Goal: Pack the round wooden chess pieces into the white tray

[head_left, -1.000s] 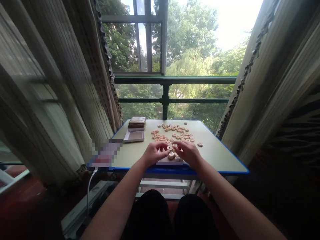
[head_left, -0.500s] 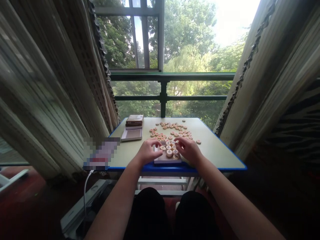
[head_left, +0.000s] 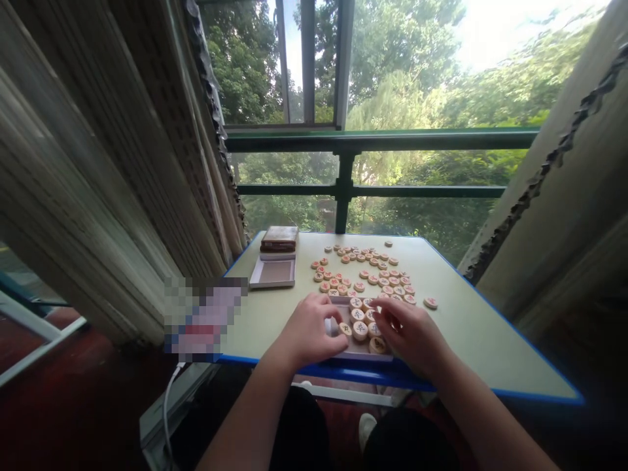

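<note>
A shallow white box (head_left: pixel 338 303) lies at the table's near edge, with several round wooden Chinese chess pieces (head_left: pixel 360 331) in its right part, dark characters facing up. Over the box's left side, my left hand (head_left: pixel 310 332) has thumb and index finger closed around one chess piece (head_left: pixel 345 330). My right hand (head_left: pixel 409 327) bends over the right side of the box. Its fingers are curved and apart, with the tips beside the grouped pieces; whether they touch one is hard to see.
Loose chess pieces (head_left: pixel 387 290) are spread across the table (head_left: pixel 471 333) beyond the box. An open box part (head_left: pixel 275 269) and a brown box (head_left: pixel 279 238) lie at the back left. A blurred flat device (head_left: pixel 209 320) with a white cable (head_left: pixel 169 399) rests at the left edge.
The view has moved closer and lower, so the table and hands look larger and sit further right. Both hands stay at the box, with the piece still at my left fingers.
</note>
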Tool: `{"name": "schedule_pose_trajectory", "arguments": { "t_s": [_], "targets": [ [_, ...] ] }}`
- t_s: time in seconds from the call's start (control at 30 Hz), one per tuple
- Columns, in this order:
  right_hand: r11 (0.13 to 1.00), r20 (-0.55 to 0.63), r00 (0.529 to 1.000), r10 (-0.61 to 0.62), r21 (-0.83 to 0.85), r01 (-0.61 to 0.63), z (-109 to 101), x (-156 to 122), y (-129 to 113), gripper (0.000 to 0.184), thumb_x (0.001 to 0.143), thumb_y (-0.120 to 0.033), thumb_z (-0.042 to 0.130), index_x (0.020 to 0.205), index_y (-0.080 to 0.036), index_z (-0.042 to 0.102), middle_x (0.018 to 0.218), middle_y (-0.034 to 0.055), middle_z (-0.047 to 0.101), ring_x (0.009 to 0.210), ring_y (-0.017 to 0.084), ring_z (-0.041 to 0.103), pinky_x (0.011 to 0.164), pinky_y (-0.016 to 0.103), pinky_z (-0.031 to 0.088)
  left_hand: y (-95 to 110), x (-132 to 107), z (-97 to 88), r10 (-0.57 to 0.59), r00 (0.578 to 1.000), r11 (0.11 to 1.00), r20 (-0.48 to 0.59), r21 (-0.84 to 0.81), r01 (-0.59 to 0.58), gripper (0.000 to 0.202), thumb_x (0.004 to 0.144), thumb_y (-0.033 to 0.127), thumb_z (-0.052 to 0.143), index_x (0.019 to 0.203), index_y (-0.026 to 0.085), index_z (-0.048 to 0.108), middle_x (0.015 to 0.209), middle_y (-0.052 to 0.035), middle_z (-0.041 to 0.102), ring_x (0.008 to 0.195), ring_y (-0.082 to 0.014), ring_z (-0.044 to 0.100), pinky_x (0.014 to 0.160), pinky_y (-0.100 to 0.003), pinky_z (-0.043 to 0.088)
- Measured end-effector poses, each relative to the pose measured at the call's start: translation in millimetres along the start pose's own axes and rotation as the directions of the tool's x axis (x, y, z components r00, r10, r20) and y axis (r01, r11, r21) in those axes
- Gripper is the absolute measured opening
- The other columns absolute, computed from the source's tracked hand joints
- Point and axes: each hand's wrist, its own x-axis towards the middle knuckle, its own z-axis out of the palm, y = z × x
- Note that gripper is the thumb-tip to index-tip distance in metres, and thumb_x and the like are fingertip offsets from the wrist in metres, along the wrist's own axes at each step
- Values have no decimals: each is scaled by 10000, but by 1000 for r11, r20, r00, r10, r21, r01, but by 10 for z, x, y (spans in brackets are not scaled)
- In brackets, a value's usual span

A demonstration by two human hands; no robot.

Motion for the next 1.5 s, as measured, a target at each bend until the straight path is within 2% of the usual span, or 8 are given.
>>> {"name": "schedule_pose_trajectory", "arguments": {
  "t_s": [0.1, 0.17, 0.4, 0.53, 0.93, 1.03, 1.2, 1.5],
  "targets": [
    [1000, 10, 1000, -12, 0, 12, -10, 11, -3, 139, 834, -229, 487, 862, -185, 616, 687, 25, 635, 577, 114, 561, 547, 221, 425, 14, -4, -12, -12, 997, 1000, -81, -8, 11, 131, 646, 237, 629, 761, 185, 666, 814, -36, 576, 847, -192, 499, 820, -325, 405],
    [1000, 12, 1000, -17, -3, 17, -12, 17, -4, 127, 831, -221, 492, 854, -188, 613, 687, 22, 638, 578, 113, 568, 550, 219, 432, 15, -7, -15, -4, 996, 1000, -92, -14, 3, 140, 658, 246, 630, 780, 187, 666, 816, -36, 577, 844, -191, 498, 818, -328, 406],
    [1000, 5, 1000, -4, -14, 4, -9, 24, -1, 125, 826, -230, 496, 846, -200, 616, 726, 31, 666, 601, 119, 597, 569, 218, 460, -2, -23, -19, 20, 1000, 993, -16, -114, -21, 175, 657, 281, 670, 815, 208, 690, 843, -34, 591, 867, -190, 506, 820, -314, 413],
    [999, 5, 1000, 19, -28, -19, 1, 34, 12, 141, 832, -249, 488, 842, -200, 620, 743, 42, 678, 608, 126, 606, 566, 221, 465, -24, -24, -12, 2, 1000, 983, 27, -184, 3, 215, 643, 316, 696, 834, 219, 702, 840, -29, 603, 886, -192, 517, 820, -305, 417],
    [992, 56, 991, 123, -35, -121, 26, 49, 19, 161, 812, -285, 486, 798, -202, 623, 650, 13, 640, 559, 124, 557, 558, 229, 420, -47, -10, -13, -23, 1000, 986, -14, -163, 21, 149, 628, 302, 681, 720, 184, 691, 754, -28, 585, 823, -181, 535, 767, -277, 415],
    [991, 49, 990, 131, -46, -129, 33, 45, 18, 148, 795, -276, 500, 769, -202, 626, 640, 11, 630, 580, 128, 547, 595, 237, 410, -82, -16, -7, -7, 999, 987, 43, -161, 14, 154, 622, 297, 683, 718, 177, 691, 766, -28, 590, 806, -173, 539, 735, -262, 416],
    [987, 23, 987, 158, -17, -158, 36, 32, 19, 140, 774, -244, 509, 769, -198, 640, 616, 1, 618, 554, 118, 523, 565, 226, 384, -102, -7, -25, 6, 986, 992, 167, -124, 14, 207, 635, 362, 671, 704, 171, 708, 750, -32, 586, 767, -170, 544, 700, -261, 410],
    [986, 8, 986, 166, -11, -166, 46, 29, 18, 121, 764, -226, 526, 776, -200, 643, 603, -2, 598, 560, 121, 515, 571, 223, 367, -72, 25, -59, -35, 974, 986, 223, -150, 70, 276, 676, 406, 647, 804, 180, 739, 781, -35, 588, 752, -161, 551, 688, -251, 423]
  ]
}}
